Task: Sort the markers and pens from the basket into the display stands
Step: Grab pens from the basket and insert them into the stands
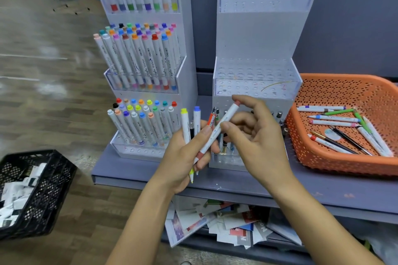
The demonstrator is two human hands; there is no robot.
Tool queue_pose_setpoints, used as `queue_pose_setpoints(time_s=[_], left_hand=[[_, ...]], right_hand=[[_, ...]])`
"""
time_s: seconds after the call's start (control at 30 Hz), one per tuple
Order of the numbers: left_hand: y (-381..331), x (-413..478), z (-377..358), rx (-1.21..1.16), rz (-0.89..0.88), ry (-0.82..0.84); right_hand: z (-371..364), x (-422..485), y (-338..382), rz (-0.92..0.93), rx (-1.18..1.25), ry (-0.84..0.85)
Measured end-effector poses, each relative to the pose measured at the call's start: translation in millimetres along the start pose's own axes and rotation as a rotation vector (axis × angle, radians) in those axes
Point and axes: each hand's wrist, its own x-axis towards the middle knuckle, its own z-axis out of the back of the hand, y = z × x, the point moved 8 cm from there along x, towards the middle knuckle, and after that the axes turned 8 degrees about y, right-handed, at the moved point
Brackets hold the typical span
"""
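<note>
My left hand (185,157) grips a bundle of markers and pens (191,127), among them a yellow-capped and a blue-capped marker standing upright. My right hand (256,133) pinches a white marker with dusty-pink ends (224,122), held slanted across the bundle. Both hands hover in front of the right display stand (256,54), whose upper tiers are bare and whose lowest tier holds a few pens. The left display stand (148,66) is packed with colour-capped markers. The orange basket (336,161) at the right holds several markers and pens.
The stands and the basket sit on a grey shelf (133,170). Below it lie loose printed papers (224,226). A black plastic crate (32,191) with white packets stands on the wooden floor at the left.
</note>
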Motion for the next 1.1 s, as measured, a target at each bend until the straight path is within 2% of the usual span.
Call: queue_pose_setpoints(time_s=[0.37,0.57,0.67,0.87,1.1], left_hand=[[-8.6,-26.3,54.9,0.143,0.032,-0.286],[-18.4,-49.3,97.3,0.116,0.017,-0.455],[-21.8,-57.3,106.5,0.083,0.006,-0.465],[-20.4,-66.1,100.5,0.045,-0.003,-0.372],[-15.0,-63.5,96.4,0.009,0.004,-0.4]], right_hand=[[-17.2,17.4,15.5,0.133,0.008,-0.082],[-50.8,34.2,13.4,0.314,-0.294,-0.047],[-72.3,38.4,10.1,0.37,-0.41,0.016],[-90.9,39.9,7.4,0.407,-0.582,0.097],[-110.9,44.2,-4.9,0.389,-0.729,0.187]])
